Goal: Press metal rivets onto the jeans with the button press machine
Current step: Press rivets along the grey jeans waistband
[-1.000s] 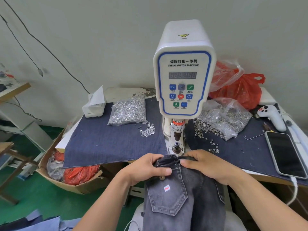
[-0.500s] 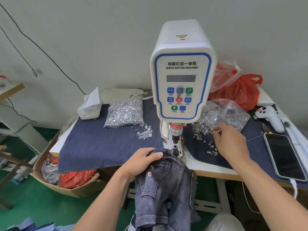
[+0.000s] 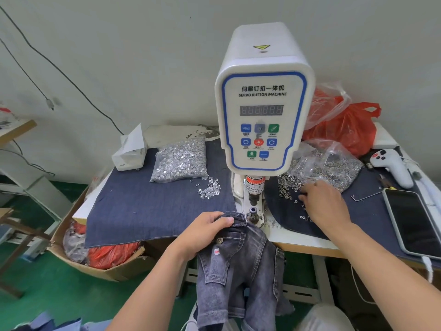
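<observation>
A white servo button machine stands at the table's middle, its lower die just above the front edge. My left hand grips the waistband of small grey jeans, which hang off the table's edge beside the die. My right hand reaches over loose metal rivet rings spilled from a clear bag right of the machine; its fingertips touch the pile and I cannot tell whether they hold one. A second bag of silver rivet tacks lies left of the machine.
Dark denim cloth covers the table. A phone and a white handheld device lie at the right. A red plastic bag sits behind. A tissue box is at the back left. A cardboard box of scraps stands on the green floor.
My right hand left the jeans' waistband and moved up right to the loose rivet rings. The jeans slid left off the die and now hang from my left hand alone.
</observation>
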Demonstrator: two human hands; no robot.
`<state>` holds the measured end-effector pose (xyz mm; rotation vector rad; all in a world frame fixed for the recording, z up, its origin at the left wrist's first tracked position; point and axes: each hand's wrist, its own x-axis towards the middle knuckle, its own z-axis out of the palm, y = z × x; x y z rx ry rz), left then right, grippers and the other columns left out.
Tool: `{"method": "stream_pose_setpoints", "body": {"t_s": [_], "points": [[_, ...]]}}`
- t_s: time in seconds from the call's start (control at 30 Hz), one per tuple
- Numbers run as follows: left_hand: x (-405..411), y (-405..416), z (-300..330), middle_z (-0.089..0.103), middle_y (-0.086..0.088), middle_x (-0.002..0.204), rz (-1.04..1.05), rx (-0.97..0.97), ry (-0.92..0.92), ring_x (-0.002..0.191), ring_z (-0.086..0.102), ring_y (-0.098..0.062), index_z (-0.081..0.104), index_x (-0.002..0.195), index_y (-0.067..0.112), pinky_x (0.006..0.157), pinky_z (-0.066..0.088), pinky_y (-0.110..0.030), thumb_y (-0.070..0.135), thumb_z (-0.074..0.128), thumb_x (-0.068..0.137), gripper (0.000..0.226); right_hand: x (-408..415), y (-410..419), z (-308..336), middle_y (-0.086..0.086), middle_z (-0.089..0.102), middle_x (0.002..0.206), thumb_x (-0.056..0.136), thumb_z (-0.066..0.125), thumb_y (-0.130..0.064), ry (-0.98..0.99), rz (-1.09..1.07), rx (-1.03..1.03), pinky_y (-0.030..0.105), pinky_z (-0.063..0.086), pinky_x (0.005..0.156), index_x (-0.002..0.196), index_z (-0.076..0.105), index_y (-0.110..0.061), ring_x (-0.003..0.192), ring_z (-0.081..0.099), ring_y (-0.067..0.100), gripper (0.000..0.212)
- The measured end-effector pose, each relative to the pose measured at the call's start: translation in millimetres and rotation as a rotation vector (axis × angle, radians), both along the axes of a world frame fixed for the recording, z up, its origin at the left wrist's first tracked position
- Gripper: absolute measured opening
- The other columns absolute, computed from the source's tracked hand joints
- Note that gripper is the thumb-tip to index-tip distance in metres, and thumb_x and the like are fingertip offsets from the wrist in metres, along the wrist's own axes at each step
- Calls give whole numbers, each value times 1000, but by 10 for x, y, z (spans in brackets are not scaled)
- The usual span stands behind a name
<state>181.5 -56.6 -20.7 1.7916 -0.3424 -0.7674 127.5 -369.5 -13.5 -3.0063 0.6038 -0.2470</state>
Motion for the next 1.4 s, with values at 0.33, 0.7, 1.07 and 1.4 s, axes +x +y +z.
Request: {"method": "stream_pose_setpoints", "body": {"t_s": [0.33,0.7,1.07,1.4], "points": [[7,-3,-12,76,-20,112,12,9,-18,93,72,-22,71,107,3,105,51,-54,54,66,86,55,86,74,32,15,69,108,101,59,-36,-50,23,79,44,51,74,118,66,-17,99,65,39,27],[8,-1,-33,81,-9,108,36,-15,-8,103,77,-27,76,107,11,98,56,-41,51,66,90,44,195,108,-23,15,63,104,100,57,-17,6,27,35,44,55,76,104,69,-7,96,66,41,16],[2,5,-45,81,-4,105,32,-26,-15,96,77,-19,77,101,17,90,57,-32,51,66,90,37,31,167,202,-2,70,76,95,66,-22,-292,-63,515,33,43,65,81,72,-16,73,62,23,16],[-1,-2,-52,81,-6,106,33,-36,-9,103,77,-27,77,105,16,99,56,-41,52,66,89,41,-185,960,328,6,61,64,93,70,-7,-44,-223,1882,16,27,37,90,72,4,45,38,7,11]]}}
